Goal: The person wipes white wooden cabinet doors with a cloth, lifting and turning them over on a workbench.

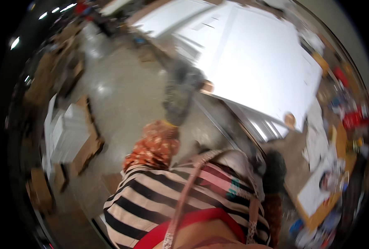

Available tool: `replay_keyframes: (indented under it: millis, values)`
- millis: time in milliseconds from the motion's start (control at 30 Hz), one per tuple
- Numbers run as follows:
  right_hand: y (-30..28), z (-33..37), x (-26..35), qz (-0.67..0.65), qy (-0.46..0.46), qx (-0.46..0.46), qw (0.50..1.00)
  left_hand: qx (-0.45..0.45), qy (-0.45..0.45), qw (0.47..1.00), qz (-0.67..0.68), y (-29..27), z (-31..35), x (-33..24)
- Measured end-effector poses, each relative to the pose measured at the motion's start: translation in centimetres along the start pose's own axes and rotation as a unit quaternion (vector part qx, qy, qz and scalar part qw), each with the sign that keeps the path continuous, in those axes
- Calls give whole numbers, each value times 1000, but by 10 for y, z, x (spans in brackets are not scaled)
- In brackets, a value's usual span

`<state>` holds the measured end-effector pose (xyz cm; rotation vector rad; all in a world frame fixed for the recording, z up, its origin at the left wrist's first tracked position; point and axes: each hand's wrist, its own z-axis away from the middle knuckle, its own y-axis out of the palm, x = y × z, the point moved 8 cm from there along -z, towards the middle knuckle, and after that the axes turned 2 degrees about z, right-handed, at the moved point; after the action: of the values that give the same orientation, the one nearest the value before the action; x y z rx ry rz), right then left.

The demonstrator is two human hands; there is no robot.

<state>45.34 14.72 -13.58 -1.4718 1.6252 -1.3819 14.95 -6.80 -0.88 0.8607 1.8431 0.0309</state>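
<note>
My left hand [179, 93], in a dark grey glove below an orange patterned sleeve, is stretched forward beside the near left corner of a stack of white panels [259, 62]. Motion smears its fingers, so its grip does not show. A small brown piece [207, 86] sits at that corner, right by the glove. Another brown piece [289, 120] is on the panel's near right corner. My right hand [275, 169], also in a dark glove, hangs low at my right side, near the table with papers. Its fingers are too dark and blurred to make out.
White pieces [70, 135] stand with torn cardboard [89, 145] on the floor at left. At right, a table [298, 197] bears papers, with red items [354, 118] and clutter beyond. A metal bar [215, 122] slants below the panels.
</note>
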Motion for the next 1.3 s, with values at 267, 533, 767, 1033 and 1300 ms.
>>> replay_keyframes:
  millis: [267, 533, 767, 1033, 1300]
  values:
    - [-29, 15, -25, 48, 187, -21, 981, 264, 265, 768, -519, 117, 13, -40]
    - [-147, -33, 30, -66, 167, -225, 958, 358, 290, 625, -629, 160, 33, 2]
    - [-114, -56, 39, 13, 206, -48, 977, 354, 271, 635, -630, 169, 34, -3]
    - [-107, -67, 46, 1, 171, -10, 985, 345, 297, 619, -640, 167, 35, -2]
    - [-123, -70, 59, -48, 163, -112, 979, 345, 298, 614, -644, 169, 36, 0]
